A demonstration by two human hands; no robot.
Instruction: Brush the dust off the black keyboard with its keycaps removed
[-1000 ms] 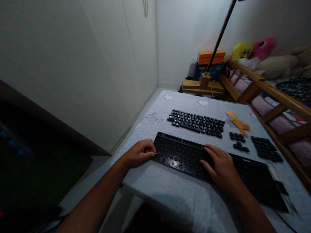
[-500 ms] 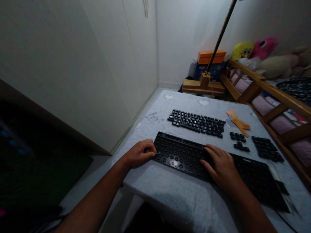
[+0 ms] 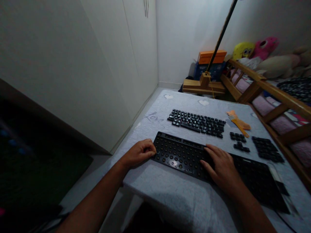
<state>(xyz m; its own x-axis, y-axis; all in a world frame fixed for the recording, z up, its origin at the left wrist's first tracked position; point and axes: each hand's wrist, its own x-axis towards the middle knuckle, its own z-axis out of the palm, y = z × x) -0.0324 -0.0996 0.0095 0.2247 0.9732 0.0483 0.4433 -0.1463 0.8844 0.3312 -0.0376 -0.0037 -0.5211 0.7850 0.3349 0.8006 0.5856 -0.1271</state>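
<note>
On the table (image 3: 170, 191), near edge, lies the keyboard frame (image 3: 181, 155). The keycap rows (image 3: 196, 123) sit behind it, smaller clusters (image 3: 239, 141) to their right.

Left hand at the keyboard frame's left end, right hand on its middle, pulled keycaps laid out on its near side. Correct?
No. In the head view the keycaps lie on the far side of the keyboard frame, on the grey cloth, not the near side. The rest holds: left hand at its left end, right hand on its middle.
</note>
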